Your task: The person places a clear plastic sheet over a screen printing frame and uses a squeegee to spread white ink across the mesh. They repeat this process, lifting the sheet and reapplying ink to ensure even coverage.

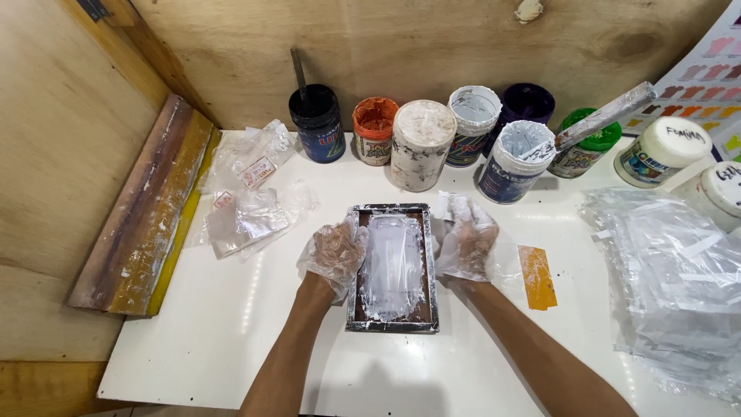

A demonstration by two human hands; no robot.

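Both hands wear thin plastic gloves: the left hand [333, 253] curls against the left edge of a small metal-framed printing screen [392, 266] smeared with white ink, and the right hand [466, 238] presses its right edge with fingers spread. The screen lies flat mid-worktop [231, 340]. Behind stands a row of ink jars [421, 144], clear plastic bags [675, 278] are stacked at right, and a wooden squeegee [147, 208] lies at left.

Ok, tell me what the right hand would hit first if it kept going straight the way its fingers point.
The right hand points toward the back wall. First in line looks like the white-smeared jar, though depth is uncertain.
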